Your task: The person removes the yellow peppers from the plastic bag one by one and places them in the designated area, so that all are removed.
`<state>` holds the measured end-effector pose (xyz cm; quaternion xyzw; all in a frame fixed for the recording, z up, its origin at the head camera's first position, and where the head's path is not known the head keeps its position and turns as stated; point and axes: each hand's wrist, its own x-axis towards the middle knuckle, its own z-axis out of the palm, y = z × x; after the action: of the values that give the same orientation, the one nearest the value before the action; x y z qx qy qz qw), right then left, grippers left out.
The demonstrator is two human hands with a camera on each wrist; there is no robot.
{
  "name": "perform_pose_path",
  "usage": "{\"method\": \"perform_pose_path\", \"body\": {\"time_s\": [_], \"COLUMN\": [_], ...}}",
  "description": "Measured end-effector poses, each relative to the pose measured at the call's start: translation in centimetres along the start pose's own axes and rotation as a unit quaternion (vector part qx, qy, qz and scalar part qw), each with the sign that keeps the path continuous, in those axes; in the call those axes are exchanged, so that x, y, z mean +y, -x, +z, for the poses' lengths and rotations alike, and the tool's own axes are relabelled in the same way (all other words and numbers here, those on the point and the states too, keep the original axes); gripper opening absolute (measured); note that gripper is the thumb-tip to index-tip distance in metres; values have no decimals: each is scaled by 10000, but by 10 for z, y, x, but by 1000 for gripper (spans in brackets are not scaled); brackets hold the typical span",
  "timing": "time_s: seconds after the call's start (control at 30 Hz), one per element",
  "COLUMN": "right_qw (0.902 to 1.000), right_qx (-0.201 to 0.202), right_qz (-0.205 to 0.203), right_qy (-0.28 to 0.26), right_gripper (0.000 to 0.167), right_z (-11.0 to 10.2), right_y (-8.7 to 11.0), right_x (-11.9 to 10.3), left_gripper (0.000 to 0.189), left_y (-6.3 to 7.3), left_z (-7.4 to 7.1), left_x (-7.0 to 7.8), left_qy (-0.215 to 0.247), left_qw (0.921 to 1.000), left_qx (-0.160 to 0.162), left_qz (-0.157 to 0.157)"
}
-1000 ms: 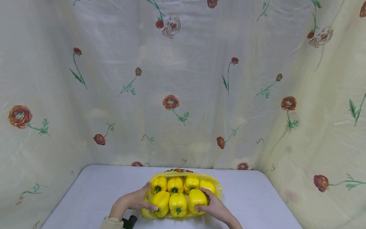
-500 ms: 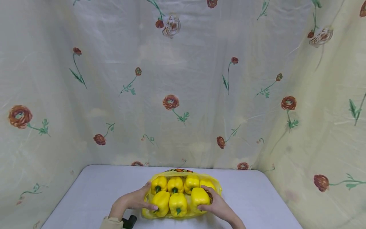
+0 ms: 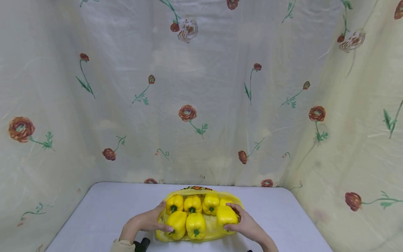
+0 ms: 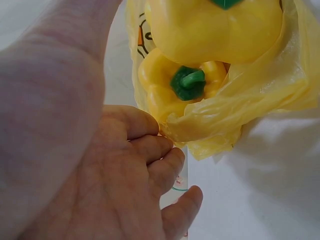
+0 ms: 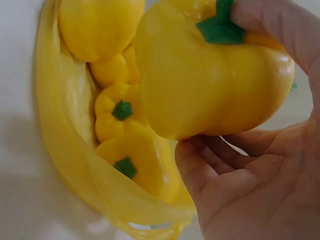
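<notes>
A yellow bell pepper (image 3: 227,216) with a green stem is in my right hand (image 3: 248,224). In the right wrist view, my thumb lies by the stem and my fingers are under the pepper (image 5: 215,85). Several more yellow bell peppers lie in a yellow plastic bag (image 3: 214,231), some in a back row. Two of them, the left pepper (image 3: 177,224) and the middle pepper (image 3: 196,225), sit in front. My left hand (image 3: 149,218) spans the bag's left end, thumb against the left front pepper. In the left wrist view its loosely bent fingers touch the bag's edge (image 4: 195,125).
The bag rests on a white-covered table (image 3: 116,199). A flower-printed curtain (image 3: 217,140) encloses the back and both sides. A black object (image 3: 143,244) shows by the left wrist.
My right hand has lifted the front right pepper out of its place and moved it rightward, baring the yellow bag there. The left hand has stayed put.
</notes>
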<state>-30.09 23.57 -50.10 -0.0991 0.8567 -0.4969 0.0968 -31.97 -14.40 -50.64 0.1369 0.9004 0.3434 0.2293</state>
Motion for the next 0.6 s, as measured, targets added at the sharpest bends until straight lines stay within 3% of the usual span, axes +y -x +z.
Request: {"method": "perform_pose_path", "body": {"time_s": [0.6], "right_qw": [9991], "right_qx": [-293], "right_qz": [-284], "right_qy": [-63], "right_gripper": [77], "right_z": [-30], "right_y": [21], "right_x": [-11], "left_gripper": [120], "left_y": [2], "left_z": [0], "left_x": [4], "left_qy": [39], "left_qw": [10000], "left_qx": [79], "left_qz": [-19]}}
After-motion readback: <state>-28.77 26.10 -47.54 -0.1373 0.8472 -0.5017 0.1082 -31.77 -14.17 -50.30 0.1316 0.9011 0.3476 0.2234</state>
